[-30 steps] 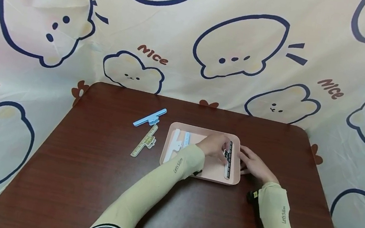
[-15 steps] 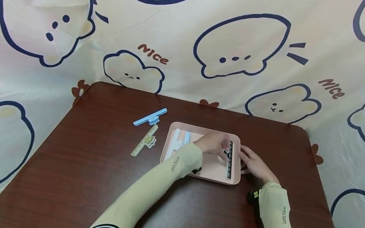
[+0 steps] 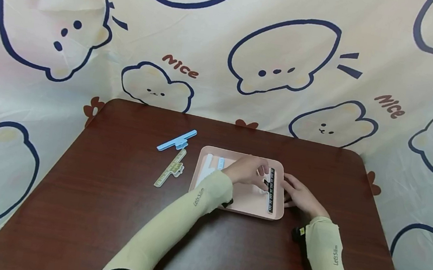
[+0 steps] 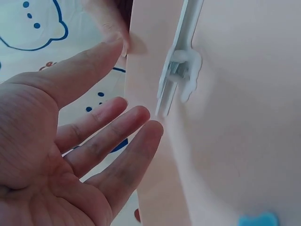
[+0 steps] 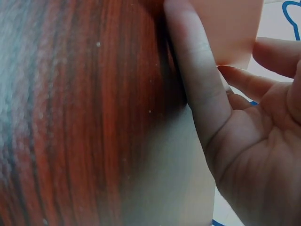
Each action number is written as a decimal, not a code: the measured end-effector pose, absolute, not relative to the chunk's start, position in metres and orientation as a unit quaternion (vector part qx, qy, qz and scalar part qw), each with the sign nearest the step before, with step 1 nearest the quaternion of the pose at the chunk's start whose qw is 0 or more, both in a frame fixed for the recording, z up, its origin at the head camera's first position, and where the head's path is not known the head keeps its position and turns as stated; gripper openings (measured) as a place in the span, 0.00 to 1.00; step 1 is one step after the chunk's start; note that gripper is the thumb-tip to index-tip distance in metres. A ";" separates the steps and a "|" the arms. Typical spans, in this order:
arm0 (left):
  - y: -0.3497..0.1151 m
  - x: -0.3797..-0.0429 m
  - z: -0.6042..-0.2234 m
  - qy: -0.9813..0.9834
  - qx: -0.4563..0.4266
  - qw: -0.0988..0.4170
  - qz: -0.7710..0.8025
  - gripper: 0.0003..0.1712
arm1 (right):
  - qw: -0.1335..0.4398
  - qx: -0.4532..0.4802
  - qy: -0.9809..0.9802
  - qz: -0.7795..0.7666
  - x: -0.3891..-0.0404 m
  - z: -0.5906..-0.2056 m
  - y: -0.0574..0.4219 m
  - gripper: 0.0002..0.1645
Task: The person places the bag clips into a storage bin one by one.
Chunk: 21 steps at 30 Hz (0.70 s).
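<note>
My left hand (image 3: 245,170) is over the pink tray (image 3: 248,204), its fingers spread and holding nothing. Just right of its fingertips, a long black-and-white striped clip (image 3: 270,199) lies along the tray's right side. In the left wrist view the same clip (image 4: 181,61) shows its pale back and grip tab, a small gap from my fingers. My right hand (image 3: 306,198) is at the tray's right wall, fingers extended against it. Further left in the tray are a white clip (image 3: 205,168) and a light blue clip (image 3: 220,163), both partly covered by my left arm.
On the brown table (image 3: 109,203), left of the tray, lie a blue clip (image 3: 177,141) and a yellow-green clip (image 3: 170,169). A patterned cloth (image 3: 213,34) hangs behind and beside the table.
My left hand has let go of the striped clip and drawn slightly left, its fingers opening. The right hand stays at the tray's wall.
</note>
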<state>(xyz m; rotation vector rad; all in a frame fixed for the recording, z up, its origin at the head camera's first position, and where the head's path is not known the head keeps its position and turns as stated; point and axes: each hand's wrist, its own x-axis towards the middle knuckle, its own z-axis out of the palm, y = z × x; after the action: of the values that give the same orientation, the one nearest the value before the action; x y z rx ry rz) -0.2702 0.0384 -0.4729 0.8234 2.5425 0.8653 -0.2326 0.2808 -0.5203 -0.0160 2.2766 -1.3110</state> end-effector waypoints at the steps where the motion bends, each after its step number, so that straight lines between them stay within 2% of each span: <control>1: 0.035 -0.270 -0.472 0.894 0.289 0.162 0.302 0.27 | 0.254 -0.006 0.839 -0.481 -0.233 -0.520 0.280 0.35; 9: 0.005 -0.269 -0.457 0.883 0.279 0.164 0.339 0.29 | 0.252 -0.002 0.842 -0.478 -0.231 -0.520 0.278 0.35; 21: -0.046 -0.266 -0.441 0.885 0.233 0.110 0.387 0.28 | 0.237 -0.016 0.845 -0.479 -0.230 -0.523 0.280 0.34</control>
<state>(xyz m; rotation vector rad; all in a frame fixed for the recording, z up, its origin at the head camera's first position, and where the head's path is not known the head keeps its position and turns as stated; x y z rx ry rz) -0.2658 -0.0460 -0.4407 0.6854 2.6018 1.1362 -0.2302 0.2799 -0.5230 -0.0429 2.3156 -1.3140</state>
